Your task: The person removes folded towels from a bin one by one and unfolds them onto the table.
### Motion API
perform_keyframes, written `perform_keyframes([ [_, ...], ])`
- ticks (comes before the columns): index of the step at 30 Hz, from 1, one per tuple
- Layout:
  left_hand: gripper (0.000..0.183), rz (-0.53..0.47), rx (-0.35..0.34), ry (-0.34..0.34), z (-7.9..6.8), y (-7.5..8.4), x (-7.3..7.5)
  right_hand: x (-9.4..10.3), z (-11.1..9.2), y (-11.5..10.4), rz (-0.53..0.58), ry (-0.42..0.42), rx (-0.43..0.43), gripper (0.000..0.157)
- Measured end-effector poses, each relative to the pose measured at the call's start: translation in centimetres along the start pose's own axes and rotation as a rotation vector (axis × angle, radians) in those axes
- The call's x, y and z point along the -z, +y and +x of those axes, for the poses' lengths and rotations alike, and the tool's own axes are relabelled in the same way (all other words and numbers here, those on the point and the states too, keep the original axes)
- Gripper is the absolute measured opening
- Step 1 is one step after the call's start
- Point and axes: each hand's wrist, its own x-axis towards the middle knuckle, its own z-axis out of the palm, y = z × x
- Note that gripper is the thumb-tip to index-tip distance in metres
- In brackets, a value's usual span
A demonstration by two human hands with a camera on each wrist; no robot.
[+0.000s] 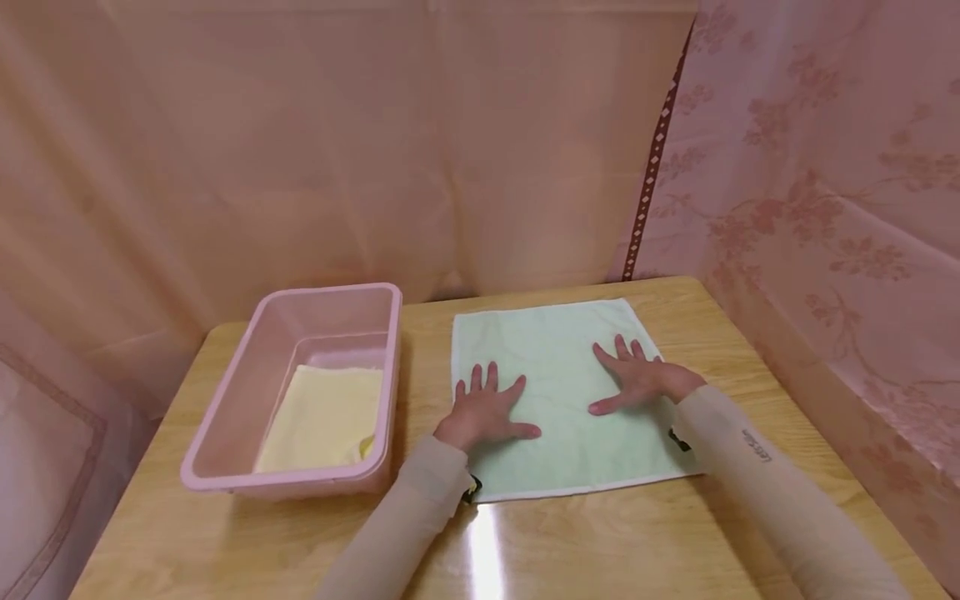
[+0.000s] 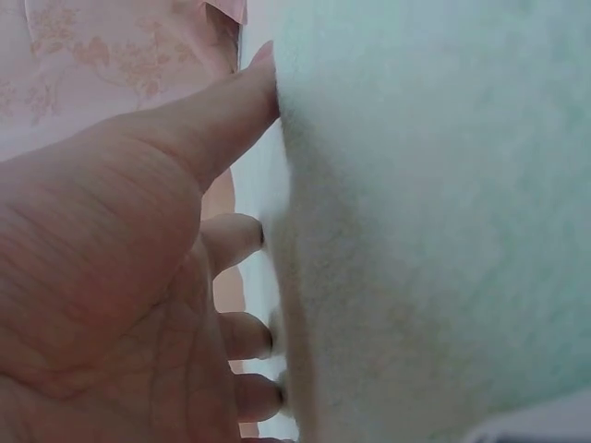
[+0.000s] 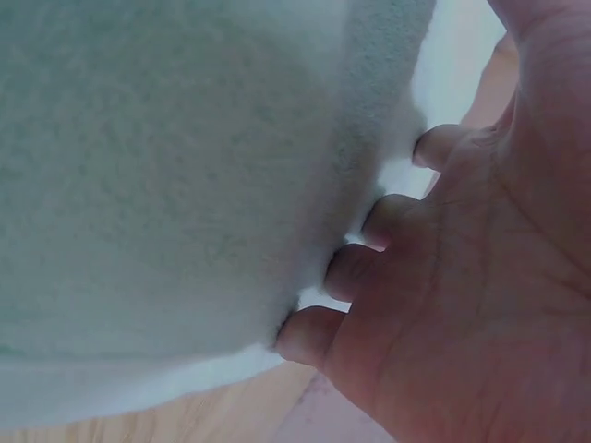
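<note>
A pale green towel (image 1: 558, 350) with a white edge lies spread flat on the wooden table. My left hand (image 1: 486, 414) rests on its left part with fingers spread, and my right hand (image 1: 636, 379) does the same on the right part. In the left wrist view the fingertips of the left hand (image 2: 111, 268) touch the towel (image 2: 443, 203) while the palm stays off it. The right wrist view likewise has the right hand (image 3: 462, 286) with its fingertips on the towel (image 3: 166, 185) and its palm raised.
A pink plastic basin (image 1: 396, 367) stands left of the towel, with a folded yellow cloth (image 1: 322, 417) inside. The wooden table (image 1: 600, 542) meets a beige curtain (image 1: 337, 150) at the back and a pink floral curtain (image 1: 840, 208) on the right.
</note>
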Motion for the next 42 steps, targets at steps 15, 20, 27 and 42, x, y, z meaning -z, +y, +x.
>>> perform_keyframes([
  [15, 0.091, 0.01, -0.011, 0.018, 1.0, 1.5, -0.7, 0.6, -0.7, 1.6, 0.031, 0.003, -0.014, 0.127],
  [20, 0.092, 0.029, 0.024, 0.024, 1.6, 3.1, -0.8, 1.1, -0.8, 2.6, 0.026, 0.0, -0.02, 0.125],
  [27, 0.094, 0.044, 0.064, 0.02, 2.4, 4.2, -1.0, 2.3, -1.7, -0.3, 0.039, 0.009, -0.092, 0.097],
  [42, 0.092, 0.09, 0.06, 0.019, 3.3, 5.9, -1.7, 0.9, -1.0, 1.4, 0.051, 0.002, -0.168, 0.094],
])
